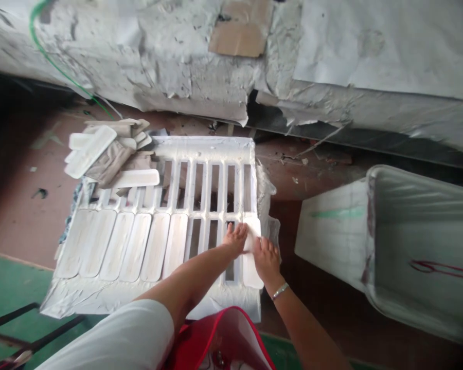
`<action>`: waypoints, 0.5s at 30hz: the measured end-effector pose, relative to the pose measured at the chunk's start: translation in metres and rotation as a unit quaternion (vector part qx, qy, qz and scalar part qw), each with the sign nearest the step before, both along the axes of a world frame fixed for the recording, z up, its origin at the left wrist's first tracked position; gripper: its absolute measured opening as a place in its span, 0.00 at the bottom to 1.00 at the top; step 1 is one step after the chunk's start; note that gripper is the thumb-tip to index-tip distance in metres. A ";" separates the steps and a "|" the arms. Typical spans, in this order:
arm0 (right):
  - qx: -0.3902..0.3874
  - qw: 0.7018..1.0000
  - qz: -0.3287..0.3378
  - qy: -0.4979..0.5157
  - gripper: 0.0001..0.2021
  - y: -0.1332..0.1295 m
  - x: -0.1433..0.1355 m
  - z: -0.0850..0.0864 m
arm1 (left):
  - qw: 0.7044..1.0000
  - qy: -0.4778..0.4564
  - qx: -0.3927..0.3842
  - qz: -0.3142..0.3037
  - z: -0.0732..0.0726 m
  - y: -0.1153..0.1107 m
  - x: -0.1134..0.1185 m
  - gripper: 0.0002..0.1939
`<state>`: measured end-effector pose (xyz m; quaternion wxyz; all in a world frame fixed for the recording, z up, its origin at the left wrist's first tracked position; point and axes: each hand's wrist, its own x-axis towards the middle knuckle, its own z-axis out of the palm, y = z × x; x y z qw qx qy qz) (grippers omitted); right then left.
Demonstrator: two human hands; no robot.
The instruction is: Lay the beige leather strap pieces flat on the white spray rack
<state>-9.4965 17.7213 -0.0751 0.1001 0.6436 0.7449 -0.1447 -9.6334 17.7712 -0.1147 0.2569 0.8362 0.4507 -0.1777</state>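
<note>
A white slotted frame (216,215) lies in front of me with two rows of long openings. At the right end of its near row lies a long white pad (252,270) with rounded corners. My left hand (235,240) rests on the pad's left edge, fingers spread. On its right edge, my right hand (267,259) lies with fingers stretched out and its thumb side partly hidden. Several similar pads (135,246) lie side by side over the left openings of the near row. In the middle, several slots are uncovered.
A heap of loose white pads (92,151) with beige cloth (111,162) sits at the frame's far left corner. A large white bin (334,228) with a red cord (440,267) stands right. A paper-covered bench (170,56) runs behind. Dark metal bars (31,329) are lower left.
</note>
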 end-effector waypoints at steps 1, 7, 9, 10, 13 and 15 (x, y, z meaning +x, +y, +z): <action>0.041 0.997 0.059 0.014 0.22 0.000 -0.002 -0.004 | 1.000 -0.007 -0.004 0.000 0.003 0.000 -0.001 0.45; 0.212 0.964 0.142 0.078 0.32 0.007 0.000 -0.069 | 0.989 -0.133 0.059 -0.009 0.016 0.019 -0.064 0.35; 0.244 0.953 0.149 0.096 0.35 0.010 0.003 -0.085 | 0.971 -0.177 0.141 0.070 0.026 0.038 -0.120 0.31; 0.256 0.949 0.153 0.100 0.36 0.011 0.005 -0.090 | 0.954 -0.191 0.191 0.126 0.032 0.050 -0.155 0.28; 0.279 0.940 0.160 0.112 0.35 0.014 0.010 -0.094 | 0.863 -0.172 0.332 0.340 0.050 0.097 -0.277 0.24; 0.288 0.935 0.170 0.121 0.36 0.017 0.012 -0.097 | 0.794 -0.113 0.357 0.478 0.060 0.128 -0.362 0.26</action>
